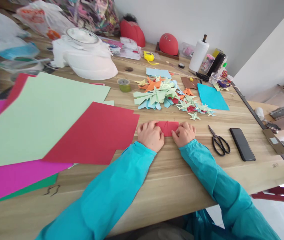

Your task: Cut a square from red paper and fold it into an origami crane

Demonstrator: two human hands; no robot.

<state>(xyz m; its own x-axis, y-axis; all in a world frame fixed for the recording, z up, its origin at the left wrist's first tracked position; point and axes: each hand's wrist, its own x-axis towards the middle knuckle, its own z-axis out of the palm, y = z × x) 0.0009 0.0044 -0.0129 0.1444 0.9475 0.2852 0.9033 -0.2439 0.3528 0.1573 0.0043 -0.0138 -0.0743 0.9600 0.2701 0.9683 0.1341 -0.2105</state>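
A small folded piece of red paper lies flat on the wooden table in front of me, with crease lines across its middle. My left hand has its curled fingers pressed on the paper's left end. At the right end, my right hand holds it in the same way, fingers bent and closed on the edge. Just beyond the hands is a heap of folded paper stars in pale green, orange, blue and red. Black-handled scissors lie to the right of my right hand.
Large red sheets and pale green sheets overlap on the left. A phone rests right of the scissors. Farther back are a turquoise square, a green spool, a yellow tape measure and a white bottle.
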